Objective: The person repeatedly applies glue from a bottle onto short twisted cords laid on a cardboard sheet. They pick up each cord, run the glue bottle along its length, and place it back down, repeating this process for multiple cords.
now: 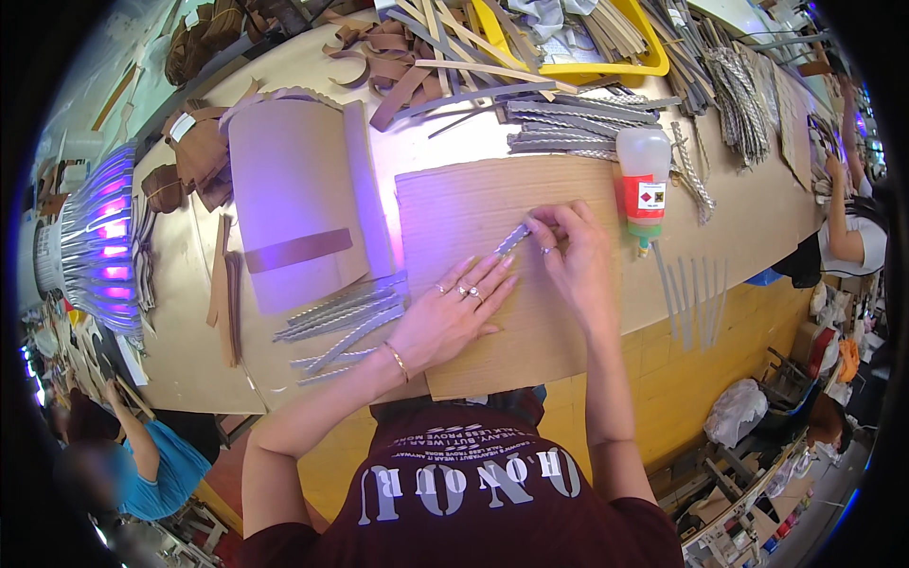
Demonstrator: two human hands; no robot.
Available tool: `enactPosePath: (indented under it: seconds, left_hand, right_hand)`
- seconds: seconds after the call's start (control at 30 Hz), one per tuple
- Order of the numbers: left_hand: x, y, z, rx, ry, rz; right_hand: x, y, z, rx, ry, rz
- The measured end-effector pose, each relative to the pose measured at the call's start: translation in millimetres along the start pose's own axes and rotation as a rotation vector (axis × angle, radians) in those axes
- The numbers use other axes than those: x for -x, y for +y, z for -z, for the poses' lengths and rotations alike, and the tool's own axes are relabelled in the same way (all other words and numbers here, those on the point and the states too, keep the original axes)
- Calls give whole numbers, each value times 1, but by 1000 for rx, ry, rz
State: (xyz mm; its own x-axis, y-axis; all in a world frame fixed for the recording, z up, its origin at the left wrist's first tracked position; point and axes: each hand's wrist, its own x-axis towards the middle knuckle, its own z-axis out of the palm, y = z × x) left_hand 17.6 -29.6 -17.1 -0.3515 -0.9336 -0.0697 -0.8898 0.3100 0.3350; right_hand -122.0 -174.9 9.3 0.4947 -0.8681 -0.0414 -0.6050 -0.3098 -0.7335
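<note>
A flat sheet of brown cardboard (454, 204) lies in front of me on the table. On it rests a short grey braided-edge strip (512, 239), seen only between my two hands. My left hand (453, 310) lies flat with its fingers stretched out, the fingertips at the strip's lower end. Thumb and fingers of my right hand (574, 257) are pinched together on the strip's upper end. Under my left hand and wrist, to the left, several similar grey strips (341, 317) lie in a loose pile, partly on the table.
A glue-type squeeze bottle (646, 194) with a red label stands right of the cardboard, near several thin strips (696, 293). Bundled grey strips (578, 123) and a yellow tray (653, 52) lie behind. A lamp (99, 241) glows at left. Other people sit at both sides.
</note>
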Motion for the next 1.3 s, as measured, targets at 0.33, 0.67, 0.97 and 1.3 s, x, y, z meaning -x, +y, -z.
enactPosePath:
  seconds: [0.33,0.67,0.97,1.3]
  left_hand:
    - [-3,51,11,-123,4,294]
    - [-47,62,-17,115,141,491]
    - [-50,64,-17,-3,70,501]
    - [-50,63,-13,9,61,485]
  right_hand:
    - [35,7,3,67,173,-41]
    - [51,11,-4,119,235,-78]
    - [50,8,-6,14,247,-276]
    - [48,8,-10,44,261,-317]
